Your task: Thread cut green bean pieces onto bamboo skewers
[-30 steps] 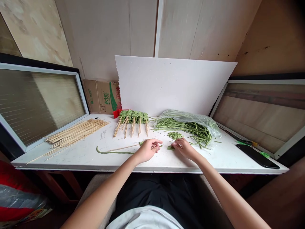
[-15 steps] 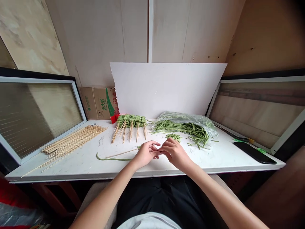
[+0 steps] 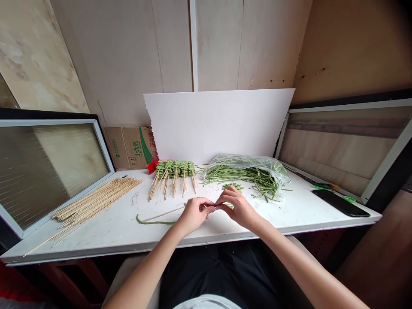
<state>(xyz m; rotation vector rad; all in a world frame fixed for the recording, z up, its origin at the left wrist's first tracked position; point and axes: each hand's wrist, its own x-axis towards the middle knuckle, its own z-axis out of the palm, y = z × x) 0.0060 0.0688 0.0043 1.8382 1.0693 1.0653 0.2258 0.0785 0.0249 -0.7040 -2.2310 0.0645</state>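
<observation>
Both my hands meet above the front of the white table, fingertips almost touching. My left hand (image 3: 195, 214) is closed in a pinch round a long green bean (image 3: 156, 222), whose tail trails out leftward past the wrist onto the table. My right hand (image 3: 237, 208) pinches at the same spot; a bit of green shows behind its fingers. The fingers hide the gripped part of the bean. Beside the tail lies a single wooden skewer (image 3: 164, 213), its right end partly behind my left hand. A small pile of cut bean bits (image 3: 238, 187) is just beyond my right hand.
Bean-loaded skewers (image 3: 175, 169) are stacked at the back. Bare skewers (image 3: 96, 199) lie at left. A clear plastic bag (image 3: 251, 160) of long beans sits back right; a black phone (image 3: 340, 203) lies at right. A white board (image 3: 215, 124) and carton (image 3: 128, 148) stand behind.
My fingertips have closed in tighter on the bean. Its tail has slid a little to the right. The camera view has shifted slightly.
</observation>
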